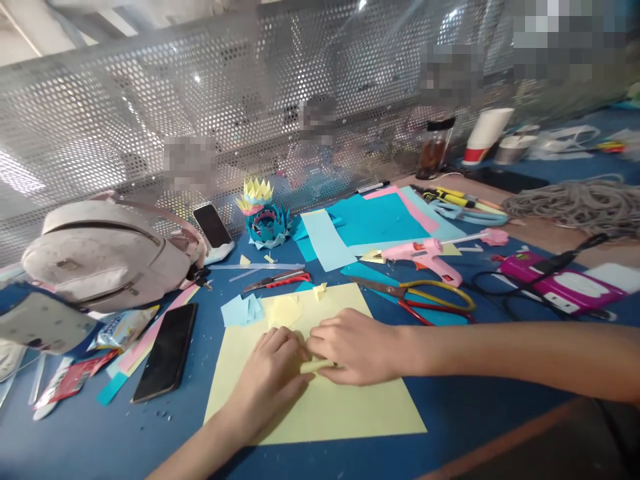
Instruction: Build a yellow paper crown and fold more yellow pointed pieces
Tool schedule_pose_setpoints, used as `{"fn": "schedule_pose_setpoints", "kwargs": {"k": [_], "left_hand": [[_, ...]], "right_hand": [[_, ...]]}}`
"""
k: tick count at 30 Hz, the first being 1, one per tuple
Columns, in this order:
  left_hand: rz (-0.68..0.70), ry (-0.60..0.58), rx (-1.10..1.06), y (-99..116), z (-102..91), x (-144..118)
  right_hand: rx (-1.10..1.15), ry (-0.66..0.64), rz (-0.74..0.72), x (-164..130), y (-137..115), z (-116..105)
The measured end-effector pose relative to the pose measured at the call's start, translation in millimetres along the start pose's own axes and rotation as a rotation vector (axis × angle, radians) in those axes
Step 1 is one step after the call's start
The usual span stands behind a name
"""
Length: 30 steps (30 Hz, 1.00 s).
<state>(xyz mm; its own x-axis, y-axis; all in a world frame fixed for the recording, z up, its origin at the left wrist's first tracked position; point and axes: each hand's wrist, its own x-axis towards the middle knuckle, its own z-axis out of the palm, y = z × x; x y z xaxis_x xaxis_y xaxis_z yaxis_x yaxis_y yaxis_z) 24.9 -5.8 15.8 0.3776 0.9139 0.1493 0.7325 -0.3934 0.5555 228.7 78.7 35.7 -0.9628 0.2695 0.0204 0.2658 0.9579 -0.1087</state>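
Note:
Both of my hands rest on a large pale yellow paper sheet [345,407] lying on the blue table. My left hand [270,380] and my right hand [355,347] meet at the fingertips and pinch a small folded yellow paper piece [320,365] between them. Small yellow and light blue paper scraps [260,310] lie just beyond the sheet's far edge. A folded paper flower [265,217] in blue, pink and yellow stands further back.
Scissors [425,297], a pink glue gun [425,257], a red-handled cutter [277,280], coloured paper sheets [370,220], two black phones [167,350] [213,225], a pale bag [100,257], a pink box [565,283] and grey cord [580,203] surround the sheet. A perforated metal screen [150,113] stands behind.

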Motion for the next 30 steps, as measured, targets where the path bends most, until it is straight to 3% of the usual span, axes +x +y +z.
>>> {"fn": "schedule_pose_setpoints", "kwargs": {"k": [10,14,17,22,26,30], "left_hand": [[-0.163,0.061,-0.125,3,-3.7,8],[-0.177,0.071,-0.142,4,-8.5,14],[-0.131,0.076,-0.105,1,-6.7,19],[0.044,0.129,0.009,-8,1.7,19],[0.221,0.18,0.09,-9,6.1,13],[0.53,0.273,0.292,-8,3.2,8]], "right_hand": [[0.467,-0.034,0.268,-4,6,-3],[0.455,-0.066,0.282,-5,6,2],[0.384,0.015,0.255,-3,11,10],[0.265,0.192,0.118,-5,25,23],[0.124,0.353,-0.202,-10,33,24],[0.033,0.455,-0.383,-11,38,24]]}}
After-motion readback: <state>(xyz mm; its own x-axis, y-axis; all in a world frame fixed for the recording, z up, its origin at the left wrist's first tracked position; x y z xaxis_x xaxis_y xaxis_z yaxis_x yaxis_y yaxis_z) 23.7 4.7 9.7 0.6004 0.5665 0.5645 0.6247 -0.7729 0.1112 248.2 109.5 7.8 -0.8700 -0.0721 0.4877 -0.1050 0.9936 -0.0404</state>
